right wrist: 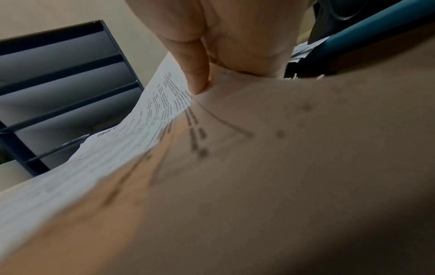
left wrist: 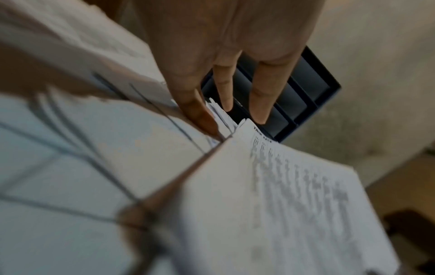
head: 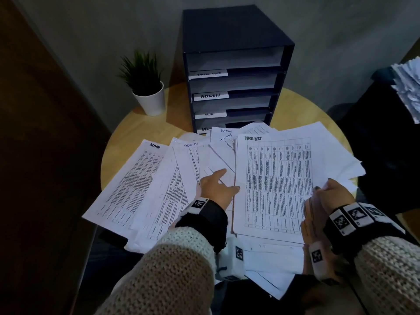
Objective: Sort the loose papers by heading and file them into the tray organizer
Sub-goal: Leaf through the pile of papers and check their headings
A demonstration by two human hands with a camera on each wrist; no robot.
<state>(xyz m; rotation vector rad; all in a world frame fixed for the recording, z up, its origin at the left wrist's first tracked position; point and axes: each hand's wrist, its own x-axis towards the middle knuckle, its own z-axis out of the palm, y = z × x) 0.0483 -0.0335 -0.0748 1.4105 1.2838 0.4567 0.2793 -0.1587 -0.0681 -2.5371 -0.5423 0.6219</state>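
Observation:
Loose printed papers (head: 145,185) lie fanned over the round wooden table (head: 118,135), some headed ADMIN and SECURITY. A sheet headed TASK LIST (head: 275,185) is lifted on the right; my right hand (head: 327,194) pinches its right edge, thumb on top (right wrist: 195,74). My left hand (head: 218,187) lies on the papers left of that sheet with straight fingers (left wrist: 226,87) spread. The dark tray organizer (head: 236,71) stands at the back with slots labelled TASK LIST, ADMIN, H.R; its lowest label is partly hidden by papers.
A small potted plant (head: 145,87) in a white pot stands left of the organizer. Another heap of papers (head: 406,87) rests on a dark seat at the far right. A brown panel (head: 34,133) borders the left side. More sheets hang off the near table edge.

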